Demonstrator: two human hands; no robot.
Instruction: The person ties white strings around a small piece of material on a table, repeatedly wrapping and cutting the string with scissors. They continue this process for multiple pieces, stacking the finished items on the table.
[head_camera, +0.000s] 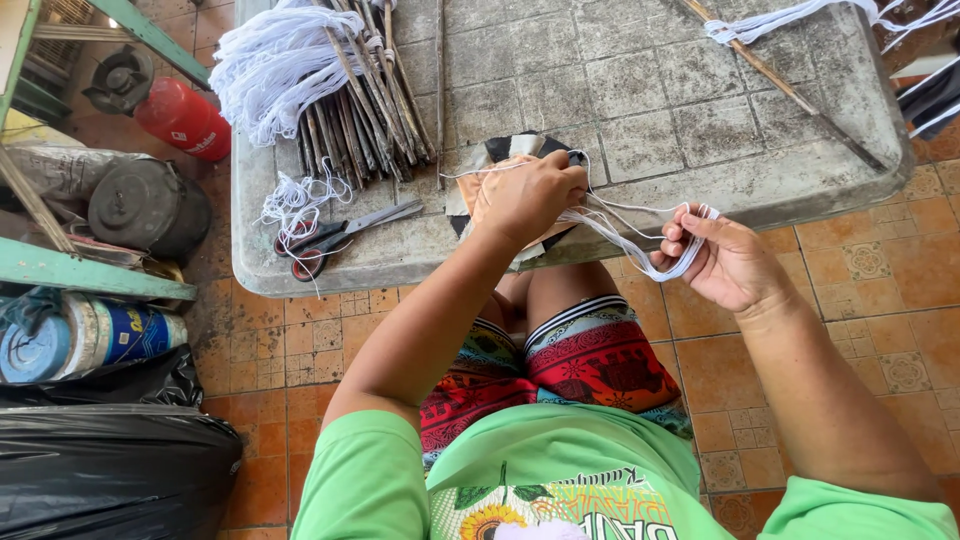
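My left hand (530, 195) is closed on white string at the table's near edge, resting over a small pile of cloth pieces (505, 150). A loop of white string (625, 228) runs from it to my right hand (722, 262), which holds the loop between thumb and fingers just off the table edge. Both hands are a short span apart, above my lap.
The grey tiled table (640, 120) carries a bundle of thin sticks (365, 110) with white string (270, 65), red-handled scissors (335, 238), and a long stick (790, 90). A red gas cylinder (183, 117), pots, tins and black bags (110, 470) stand at left.
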